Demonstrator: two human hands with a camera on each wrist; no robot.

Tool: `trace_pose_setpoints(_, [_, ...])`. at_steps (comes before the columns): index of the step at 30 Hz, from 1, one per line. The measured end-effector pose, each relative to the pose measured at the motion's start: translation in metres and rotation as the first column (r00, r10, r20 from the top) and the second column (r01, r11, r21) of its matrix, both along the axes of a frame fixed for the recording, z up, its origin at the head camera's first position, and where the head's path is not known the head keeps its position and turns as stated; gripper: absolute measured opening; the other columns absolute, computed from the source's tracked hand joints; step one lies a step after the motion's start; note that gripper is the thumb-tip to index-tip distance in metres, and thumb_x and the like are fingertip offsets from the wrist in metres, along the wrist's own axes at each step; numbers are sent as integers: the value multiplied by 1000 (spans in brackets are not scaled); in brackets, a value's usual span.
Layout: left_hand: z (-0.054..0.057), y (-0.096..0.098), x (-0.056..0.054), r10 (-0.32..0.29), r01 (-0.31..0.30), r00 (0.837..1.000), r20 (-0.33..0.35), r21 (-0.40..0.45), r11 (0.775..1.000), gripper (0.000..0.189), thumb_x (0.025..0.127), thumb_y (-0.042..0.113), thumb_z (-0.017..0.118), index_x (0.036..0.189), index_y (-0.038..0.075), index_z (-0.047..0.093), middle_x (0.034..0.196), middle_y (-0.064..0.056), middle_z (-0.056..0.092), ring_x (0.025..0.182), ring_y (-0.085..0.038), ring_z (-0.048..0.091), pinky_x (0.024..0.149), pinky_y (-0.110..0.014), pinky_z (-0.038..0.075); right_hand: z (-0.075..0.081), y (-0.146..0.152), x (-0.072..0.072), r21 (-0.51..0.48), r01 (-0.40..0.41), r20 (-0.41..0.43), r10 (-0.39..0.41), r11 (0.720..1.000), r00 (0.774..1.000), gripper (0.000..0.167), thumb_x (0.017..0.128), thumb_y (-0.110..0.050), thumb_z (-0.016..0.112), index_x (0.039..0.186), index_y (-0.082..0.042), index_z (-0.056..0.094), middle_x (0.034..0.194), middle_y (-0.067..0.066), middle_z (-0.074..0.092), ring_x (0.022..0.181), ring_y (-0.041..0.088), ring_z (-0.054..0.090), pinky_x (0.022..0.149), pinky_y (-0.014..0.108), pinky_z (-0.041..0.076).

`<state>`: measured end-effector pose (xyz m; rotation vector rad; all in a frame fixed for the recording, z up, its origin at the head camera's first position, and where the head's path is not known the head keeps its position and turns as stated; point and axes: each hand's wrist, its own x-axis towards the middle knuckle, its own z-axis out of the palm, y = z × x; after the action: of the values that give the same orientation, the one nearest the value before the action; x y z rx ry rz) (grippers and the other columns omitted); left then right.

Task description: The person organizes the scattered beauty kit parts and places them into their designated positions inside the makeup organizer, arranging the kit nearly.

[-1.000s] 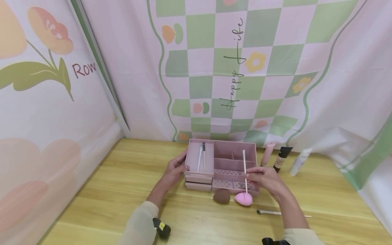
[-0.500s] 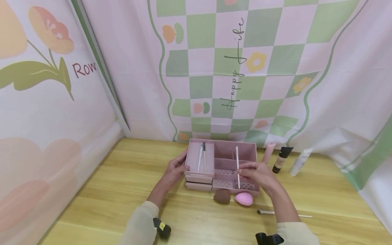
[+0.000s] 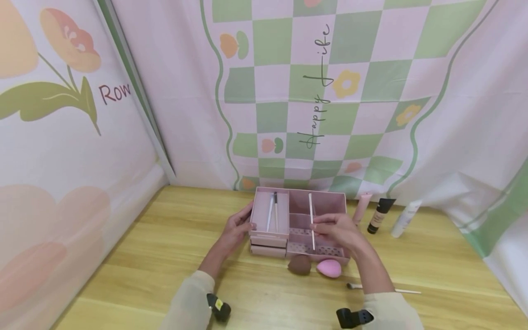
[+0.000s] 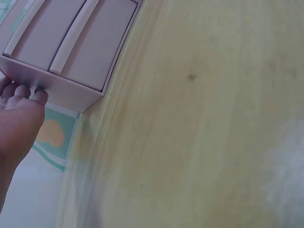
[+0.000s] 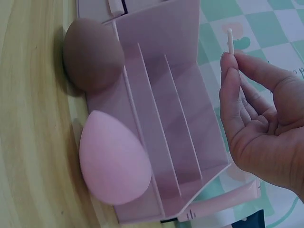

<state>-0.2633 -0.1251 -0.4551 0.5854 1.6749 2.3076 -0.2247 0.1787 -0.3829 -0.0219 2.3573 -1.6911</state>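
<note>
A pink organiser box (image 3: 316, 200) with compartments and two small drawers stands on the wooden table (image 3: 144, 256). My left hand (image 3: 238, 228) grips its left side, fingers curled on the wall (image 4: 28, 90). My right hand (image 3: 336, 229) pinches a thin white-handled brush (image 3: 311, 220) above the box's middle compartments; its tip (image 5: 230, 40) pokes out past my fingertips. Two brushes (image 3: 272, 211) lie in the left compartment. A brown sponge (image 3: 299, 264) and a pink sponge (image 3: 329, 267) sit in front of the box, seen close in the right wrist view as brown sponge (image 5: 92, 54) and pink sponge (image 5: 114, 164).
Another brush (image 3: 385, 288) lies on the table at the right, partly behind my forearm. A pink tube (image 3: 361, 207), a black tube (image 3: 379, 214) and a white tube (image 3: 405, 217) lean by the cloth backdrop right of the box.
My right hand has carried the thin brush leftward, from over the box's right end and the pink sponge to over the middle compartments. The left hand has stayed on the box.
</note>
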Motion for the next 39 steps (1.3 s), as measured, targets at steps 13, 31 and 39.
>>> trace_pose_setpoints(13, [-1,0,-2,7,-7,1000,4,-4,1000,79,88,-7,49,158,-7,13,171,-22,5,160,-38,8,124,-27,30,11,-23,-6,-44,-26,-14,26,999,1000,48,90,-10,72,128,15,59,87,-2,77,76,6,71,79,24,66])
trace_pose_setpoints(31, [-1,0,0,14,-14,1000,1,-3,1000,77,89,-7,49,158,-8,14,171,-21,6,160,-38,8,123,-23,32,17,-49,-21,16,-27,-7,27,1000,1000,39,89,-7,72,121,14,65,88,8,78,72,7,69,77,27,67])
trace_pose_setpoints(39, [-2,0,-1,13,-13,1000,-13,-5,1000,77,89,-6,49,158,-8,14,171,-21,7,159,-37,9,124,-25,30,24,-58,-31,7,-31,30,31,999,999,36,90,-5,70,120,15,65,92,15,77,70,8,70,72,23,66])
